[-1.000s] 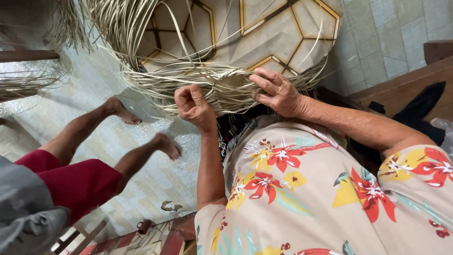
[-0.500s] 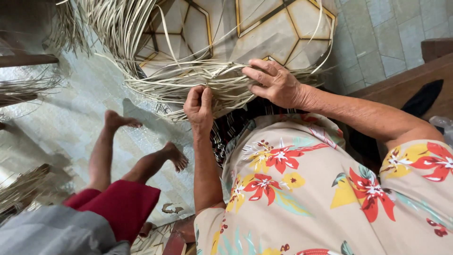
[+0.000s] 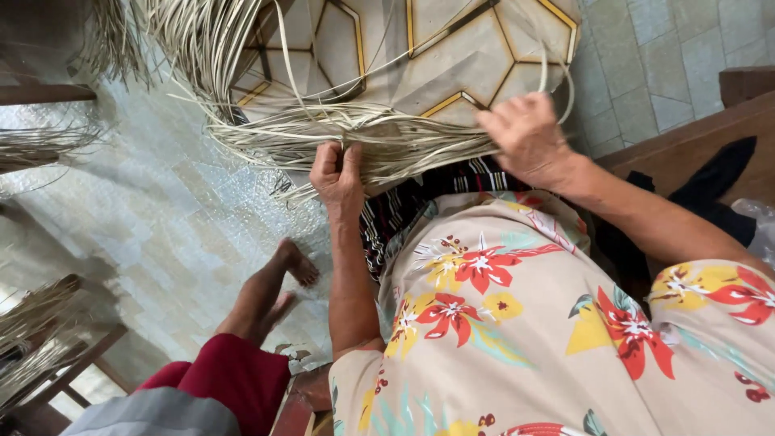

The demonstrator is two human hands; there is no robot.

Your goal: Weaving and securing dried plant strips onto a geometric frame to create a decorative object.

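Observation:
A thick bundle of pale, thin reed strips (image 3: pixel 379 141) lies across my lap, and its loose ends curl up and to the left. My left hand (image 3: pixel 337 171) is closed around the bundle near its middle. My right hand (image 3: pixel 526 136) presses and grips the strips at the bundle's right end. Behind the strips is a beige surface with hexagons outlined in yellow (image 3: pixel 452 56). I wear a floral shirt (image 3: pixel 517 323) over a dark striped cloth (image 3: pixel 404 210).
Another person's bare feet (image 3: pixel 289 278) and red-clad leg (image 3: pixel 226 379) rest on the pale tiled floor (image 3: pixel 161 210) at lower left. More strip bundles lie on wooden frames at the left edge (image 3: pixel 40 145). A brown wooden bench (image 3: pixel 686 145) runs along the right.
My right hand has slid to the right along the bundle. The other person's feet have drawn in, down and toward me. My left hand keeps its grip.

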